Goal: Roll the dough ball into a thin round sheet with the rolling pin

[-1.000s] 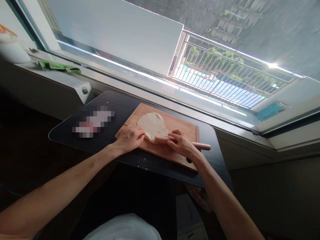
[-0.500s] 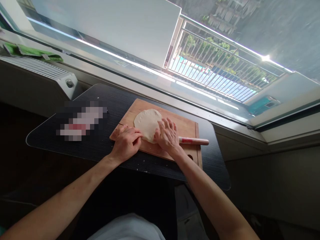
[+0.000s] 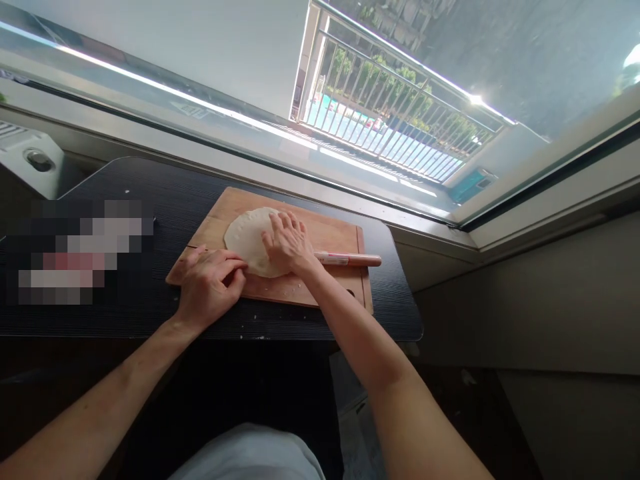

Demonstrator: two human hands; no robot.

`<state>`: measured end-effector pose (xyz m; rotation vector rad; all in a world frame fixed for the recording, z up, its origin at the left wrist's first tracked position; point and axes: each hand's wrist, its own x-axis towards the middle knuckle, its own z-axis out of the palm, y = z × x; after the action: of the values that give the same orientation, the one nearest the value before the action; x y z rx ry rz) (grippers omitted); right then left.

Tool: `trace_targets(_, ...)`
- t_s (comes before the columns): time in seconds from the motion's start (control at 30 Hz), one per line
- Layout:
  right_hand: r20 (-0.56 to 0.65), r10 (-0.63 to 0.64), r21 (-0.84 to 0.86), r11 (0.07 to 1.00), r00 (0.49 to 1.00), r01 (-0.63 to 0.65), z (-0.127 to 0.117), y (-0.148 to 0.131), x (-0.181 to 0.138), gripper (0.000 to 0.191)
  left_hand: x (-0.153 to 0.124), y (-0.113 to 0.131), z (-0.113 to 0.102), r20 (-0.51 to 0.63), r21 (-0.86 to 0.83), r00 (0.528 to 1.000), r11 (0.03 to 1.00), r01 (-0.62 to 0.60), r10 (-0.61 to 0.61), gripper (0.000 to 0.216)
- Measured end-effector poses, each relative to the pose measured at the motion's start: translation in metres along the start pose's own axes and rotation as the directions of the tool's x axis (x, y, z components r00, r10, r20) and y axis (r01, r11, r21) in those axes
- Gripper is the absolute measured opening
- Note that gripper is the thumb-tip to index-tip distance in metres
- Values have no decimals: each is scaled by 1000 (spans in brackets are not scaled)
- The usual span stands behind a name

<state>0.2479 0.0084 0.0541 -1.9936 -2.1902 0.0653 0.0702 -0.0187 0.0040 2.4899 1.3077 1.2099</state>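
Observation:
A flat, roughly round sheet of dough (image 3: 247, 237) lies on a wooden cutting board (image 3: 327, 227). My left hand (image 3: 207, 283) is at the dough's near left edge, its thumb and forefinger drawn together on the rim and the other fingers bent over the board. Spread fingers of my right hand (image 3: 287, 243) rest on the right part of the dough, covering some of it. Just right of that hand a rolling pin (image 3: 355, 259) with a red and white label lies across the board, its left end hidden behind the hand.
The board stands on a dark table (image 3: 135, 233) with rounded corners, dotted with pale crumbs. A blurred-out item (image 3: 90, 250) lies on the table's left. Beyond the table runs a window sill and glass, with a railing (image 3: 385, 113) outside. A radiator (image 3: 33, 157) stands at left.
My view has swung to the right, so everything sits further left. My right hand has shifted slightly toward the far side of the dough. My left hand stays at the dough's edge.

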Motion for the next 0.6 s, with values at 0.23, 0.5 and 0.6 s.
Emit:
trace_targets(0.23, -23, -65, -21, 998, 998, 64, 2, 0, -9, 49, 1, 3, -1, 7, 0, 1000, 1000, 15, -15, 22)
trace_targets(0.5, 45, -41, -19, 999, 998, 42, 1, 1, -4, 52, 1, 6, -1, 15, -21, 998, 998, 60, -60, 21)
trace_targets(0.6, 9, -85, -38, 996, 996, 85, 2, -1, -13, 52, 1, 6, -1, 13, -26, 998, 998, 65, -65, 22)
